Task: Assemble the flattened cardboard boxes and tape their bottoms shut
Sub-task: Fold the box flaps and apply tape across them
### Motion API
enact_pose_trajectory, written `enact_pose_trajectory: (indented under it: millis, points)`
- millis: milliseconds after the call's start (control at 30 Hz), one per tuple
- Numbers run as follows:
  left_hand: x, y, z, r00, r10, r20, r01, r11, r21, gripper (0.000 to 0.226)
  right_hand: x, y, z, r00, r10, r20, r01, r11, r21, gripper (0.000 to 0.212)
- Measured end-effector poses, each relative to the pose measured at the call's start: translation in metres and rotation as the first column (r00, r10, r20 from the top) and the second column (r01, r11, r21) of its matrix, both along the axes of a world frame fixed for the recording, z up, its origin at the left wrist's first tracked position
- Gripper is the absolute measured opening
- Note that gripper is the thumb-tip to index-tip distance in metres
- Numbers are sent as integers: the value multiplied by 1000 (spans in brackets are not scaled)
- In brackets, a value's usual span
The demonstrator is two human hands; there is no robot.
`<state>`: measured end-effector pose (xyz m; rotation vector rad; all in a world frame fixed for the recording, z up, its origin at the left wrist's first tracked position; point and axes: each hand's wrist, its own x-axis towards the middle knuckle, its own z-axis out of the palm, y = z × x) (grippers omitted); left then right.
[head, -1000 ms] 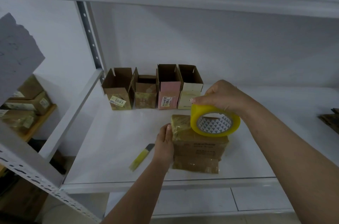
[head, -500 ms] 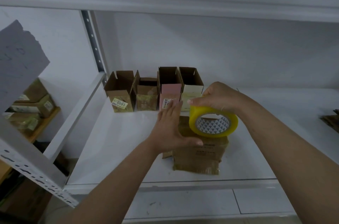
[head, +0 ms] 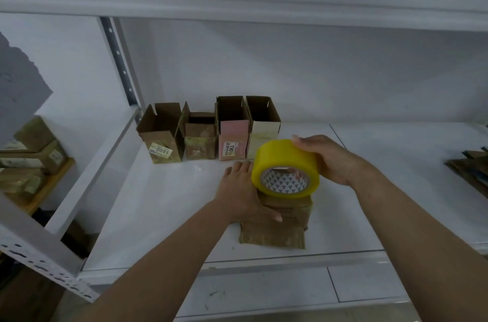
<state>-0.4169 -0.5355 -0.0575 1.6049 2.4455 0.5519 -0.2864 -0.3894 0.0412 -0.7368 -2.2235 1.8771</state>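
A small brown cardboard box (head: 284, 218) stands near the front of the white shelf (head: 163, 205), bottom side up. My left hand (head: 243, 189) lies flat on its left side, fingers straight, thumb along the front face. My right hand (head: 327, 160) grips a yellow tape roll (head: 286, 167) held just above the box's top; the roll hides most of that top. Several assembled open boxes stand in a row at the back: a brown one (head: 161, 134), a shorter brown one (head: 199, 137), a pink one (head: 232, 131) and a cream one (head: 264, 123).
A grey slotted upright (head: 118, 60) and a shelf beam (head: 87, 179) bound the left side. Flattened cardboard (head: 470, 166) lies at the far right of the shelf. Taped parcels (head: 29, 147) sit on a wooden rack to the left.
My left hand has settled flat onto the box, further back than before. My right hand has tilted the tape roll and raised it slightly. The yellow knife seen a second ago is out of sight.
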Motion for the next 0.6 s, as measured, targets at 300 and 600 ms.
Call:
enact_pose_trajectory:
  millis: [300, 600]
  points:
    - [-8, 6, 10, 993, -106, -44, 103, 993, -57, 113, -4, 4, 22, 996, -66, -55, 83, 908, 411, 61]
    - [-3, 13, 13, 987, -127, -97, 123, 991, -45, 98, 58, 54, 7, 848, -305, 433, -100, 711, 696, 60]
